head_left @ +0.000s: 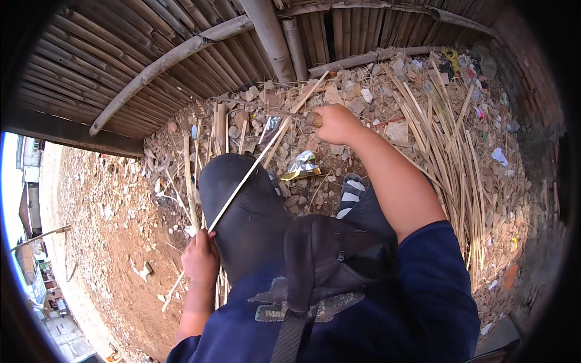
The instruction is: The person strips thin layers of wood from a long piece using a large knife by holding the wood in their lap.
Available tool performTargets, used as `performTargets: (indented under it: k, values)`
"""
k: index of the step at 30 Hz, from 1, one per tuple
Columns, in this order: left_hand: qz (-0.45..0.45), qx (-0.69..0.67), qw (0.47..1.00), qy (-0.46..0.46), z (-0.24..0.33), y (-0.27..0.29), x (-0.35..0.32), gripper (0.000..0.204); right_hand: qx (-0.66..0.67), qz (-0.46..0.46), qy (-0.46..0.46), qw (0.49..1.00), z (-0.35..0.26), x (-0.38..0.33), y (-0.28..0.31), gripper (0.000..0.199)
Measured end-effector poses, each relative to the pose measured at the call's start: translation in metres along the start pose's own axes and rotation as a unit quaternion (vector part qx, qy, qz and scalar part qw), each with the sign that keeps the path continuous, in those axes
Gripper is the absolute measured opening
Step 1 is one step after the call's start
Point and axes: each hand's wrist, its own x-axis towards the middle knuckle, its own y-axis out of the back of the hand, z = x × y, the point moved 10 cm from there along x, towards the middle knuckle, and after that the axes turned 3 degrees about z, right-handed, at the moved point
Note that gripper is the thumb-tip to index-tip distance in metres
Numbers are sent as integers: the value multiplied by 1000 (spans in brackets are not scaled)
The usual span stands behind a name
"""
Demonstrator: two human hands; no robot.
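Observation:
My left hand point(201, 259) is closed on a long, thin bamboo strip point(247, 176), which slants up and away across my left knee. The strip's far part crosses the blade of a long knife point(272, 111). My right hand point(337, 124) grips this knife by its wooden handle, the blade pointing left. Blade and strip seem to touch where they cross. Several more bamboo strips point(192, 181) lean beside my left leg. A large bundle of split strips point(445, 145) lies on the ground to my right.
A bamboo slat wall point(151, 66) with round poles point(269, 39) rises ahead. Stones and litter cover the ground, with a shiny foil wrapper point(301, 166) between my feet. A brick wall point(535, 85) stands at the far right. Bare, stony soil point(103, 224) spreads to the left.

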Motion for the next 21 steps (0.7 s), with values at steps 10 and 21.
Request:
performTargets:
  k: [10,21]
  values:
    - [-5,-37,999,-2,1,-3,8,23,86,58,-91,990,45,9,8,38]
    - [16,0,1000,-8,0,-6,-2,21,26,-33,-47,998,10,-3,12,38]
